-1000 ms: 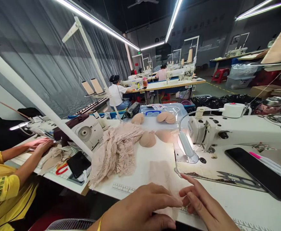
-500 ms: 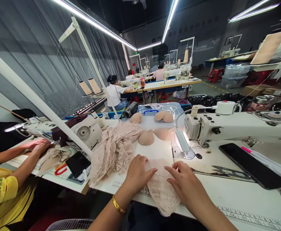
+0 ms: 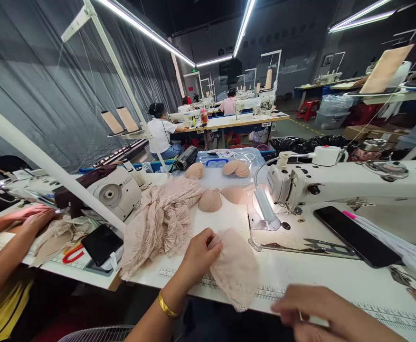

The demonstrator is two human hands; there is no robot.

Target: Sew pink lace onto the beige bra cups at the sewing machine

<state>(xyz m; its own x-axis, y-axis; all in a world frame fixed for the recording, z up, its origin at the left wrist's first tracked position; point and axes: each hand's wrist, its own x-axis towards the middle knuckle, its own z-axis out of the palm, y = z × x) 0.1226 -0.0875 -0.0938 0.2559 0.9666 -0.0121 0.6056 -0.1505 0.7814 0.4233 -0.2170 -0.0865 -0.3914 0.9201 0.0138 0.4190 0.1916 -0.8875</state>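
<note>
My left hand (image 3: 203,254) is closed in a pinch on the upper left corner of a sheer beige lace piece (image 3: 236,270), whose scalloped lower end hangs at the table's front edge. My right hand (image 3: 318,308) is at the lower right, apart from the lace and blurred by motion; whether its fingers hold anything is unclear. Left of the lace piece lies a heap of beige lace fabric (image 3: 161,216). Behind it sit stacked beige bra cups (image 3: 210,201), with more cups (image 3: 236,168) on a clear plastic box (image 3: 258,164).
A white sewing machine (image 3: 350,183) with a lit lamp (image 3: 264,203) stands at the right. Thread snips (image 3: 329,247), a black phone (image 3: 355,235) and white pens lie before it. At the left, a co-worker's hands (image 3: 39,216) work beside another machine (image 3: 111,192).
My right hand has left the lace and moved down and right. My left hand now pinches the lace corner, and the piece looks lifted and turned. The view has shifted slightly to the right.
</note>
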